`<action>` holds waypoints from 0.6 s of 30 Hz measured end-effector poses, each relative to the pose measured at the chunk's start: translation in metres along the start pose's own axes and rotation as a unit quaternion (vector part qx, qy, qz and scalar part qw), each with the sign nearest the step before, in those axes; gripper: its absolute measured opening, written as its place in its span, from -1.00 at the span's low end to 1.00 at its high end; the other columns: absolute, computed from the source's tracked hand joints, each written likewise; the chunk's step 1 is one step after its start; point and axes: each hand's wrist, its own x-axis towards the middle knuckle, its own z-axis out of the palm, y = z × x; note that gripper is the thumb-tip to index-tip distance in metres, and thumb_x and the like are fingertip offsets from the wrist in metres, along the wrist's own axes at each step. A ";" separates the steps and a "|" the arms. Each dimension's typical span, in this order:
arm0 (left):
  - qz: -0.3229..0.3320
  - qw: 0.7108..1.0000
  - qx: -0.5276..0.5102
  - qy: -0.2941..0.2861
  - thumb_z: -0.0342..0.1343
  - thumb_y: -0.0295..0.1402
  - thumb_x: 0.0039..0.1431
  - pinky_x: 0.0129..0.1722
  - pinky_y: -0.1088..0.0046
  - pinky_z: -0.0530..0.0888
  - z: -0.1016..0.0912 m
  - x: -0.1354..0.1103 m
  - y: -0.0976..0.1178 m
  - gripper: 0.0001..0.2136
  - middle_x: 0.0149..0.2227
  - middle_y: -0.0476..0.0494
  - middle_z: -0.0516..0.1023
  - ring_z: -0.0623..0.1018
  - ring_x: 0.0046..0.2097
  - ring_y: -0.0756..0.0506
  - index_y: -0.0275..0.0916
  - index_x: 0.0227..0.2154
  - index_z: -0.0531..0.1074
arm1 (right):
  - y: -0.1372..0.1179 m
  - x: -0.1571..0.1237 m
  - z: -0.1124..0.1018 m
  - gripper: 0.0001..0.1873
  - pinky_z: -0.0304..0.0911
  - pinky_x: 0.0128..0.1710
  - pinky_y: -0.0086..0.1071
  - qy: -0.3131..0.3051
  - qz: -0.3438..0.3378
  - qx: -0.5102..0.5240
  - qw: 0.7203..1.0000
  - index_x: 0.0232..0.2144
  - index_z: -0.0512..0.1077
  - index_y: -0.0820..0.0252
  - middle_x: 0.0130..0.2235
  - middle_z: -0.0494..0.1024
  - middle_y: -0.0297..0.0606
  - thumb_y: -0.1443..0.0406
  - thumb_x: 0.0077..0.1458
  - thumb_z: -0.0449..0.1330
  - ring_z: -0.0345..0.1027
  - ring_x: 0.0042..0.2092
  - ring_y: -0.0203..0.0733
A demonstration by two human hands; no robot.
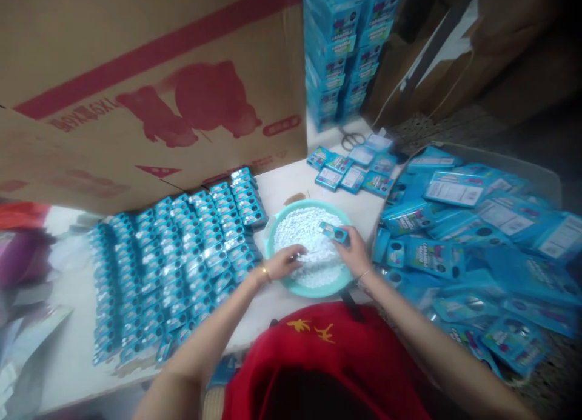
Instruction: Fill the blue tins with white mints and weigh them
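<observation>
A round turquoise basin (271,229) full of small white candies (309,223) stands on the table in front of me. Between the fingers of my right hand (355,251) is a small blue candy box (334,232), held over the basin's right side. My left hand (291,261) reaches over the near left rim, its fingers curled and drawn together at the candies. What those fingertips hold, if anything, is too small to make out.
Rows of small blue boxes (182,256) stand left of the basin. Blue packs (354,168) and scissors (352,140) lie behind it. A bin (541,174) heaped with blue packages is on the right. A large carton (218,32) and stacked blue boxes (336,50) rise at the back.
</observation>
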 end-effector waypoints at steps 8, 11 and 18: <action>-0.034 0.961 0.276 -0.001 -0.07 -0.50 0.18 -0.12 0.34 0.43 -0.040 0.006 0.078 -0.75 -0.15 -0.21 0.47 0.48 -0.14 -0.11 -0.29 -0.08 0.32 | -0.008 -0.010 0.018 -0.60 0.22 0.06 0.00 -0.059 -0.084 -0.014 0.995 -0.06 0.26 0.16 -0.07 0.39 -0.09 0.43 0.00 0.04 0.26 0.03 0.01; -0.081 0.917 0.389 -0.023 -0.16 -0.54 0.22 -0.24 0.29 0.46 -0.030 0.012 0.113 -0.74 -0.20 -0.27 0.46 0.48 -0.17 -0.18 -0.33 -0.07 0.31 | -0.012 -0.012 0.025 -0.58 0.21 0.07 0.03 -0.058 -0.101 -0.009 0.993 -0.05 0.26 0.13 -0.06 0.38 -0.10 0.45 -0.01 0.03 0.25 0.05 0.01; -0.070 0.896 0.436 0.033 -0.17 -0.54 0.23 -0.25 0.33 0.45 -0.032 0.006 0.113 -0.76 -0.18 -0.24 0.41 0.43 -0.14 -0.17 -0.31 -0.12 0.34 | -0.007 -0.010 0.017 -0.68 0.25 0.02 -0.05 -0.049 -0.071 -0.003 0.996 -0.08 0.26 0.16 -0.10 0.40 -0.10 0.36 0.07 0.06 0.29 -0.01 -0.01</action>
